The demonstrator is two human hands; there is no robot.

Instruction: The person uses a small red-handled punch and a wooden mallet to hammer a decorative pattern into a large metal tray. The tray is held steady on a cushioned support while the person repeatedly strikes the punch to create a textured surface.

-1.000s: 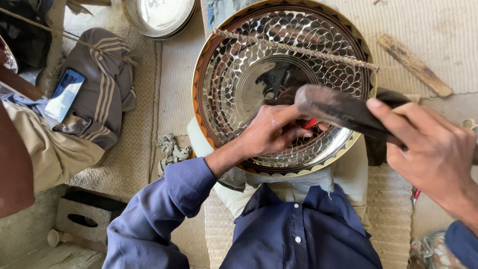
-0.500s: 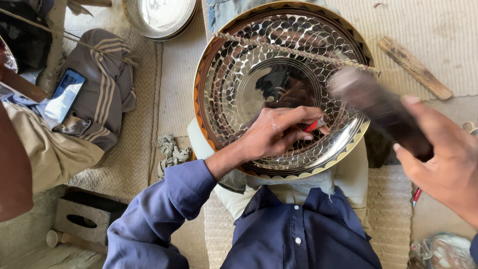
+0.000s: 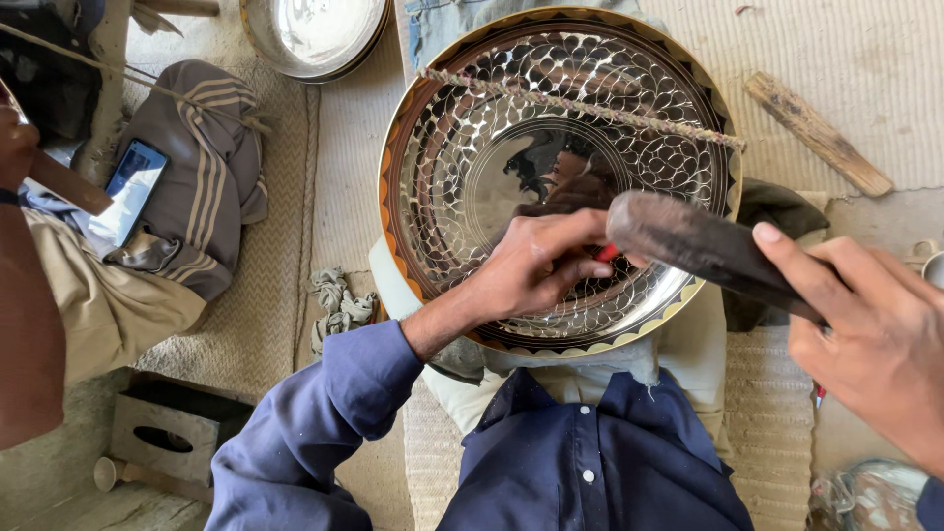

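A metalworker's floor workshop — woven mats [image 3: 295,295] cover the ground. A large engraved metal tray [image 3: 560,147] lies there, another polished dish [image 3: 315,34] beside it — and a wooden stick [image 3: 816,133], rags [image 3: 339,305].

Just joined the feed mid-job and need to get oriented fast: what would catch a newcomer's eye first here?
The big shiny metal tray with a petal pattern and orange-and-black rim fills the centre, propped against the person's lap. The left hand presses a small red-tipped tool to its lower face, while the right hand holds a dark mallet just above it. A phone lies on striped cloth at the left.
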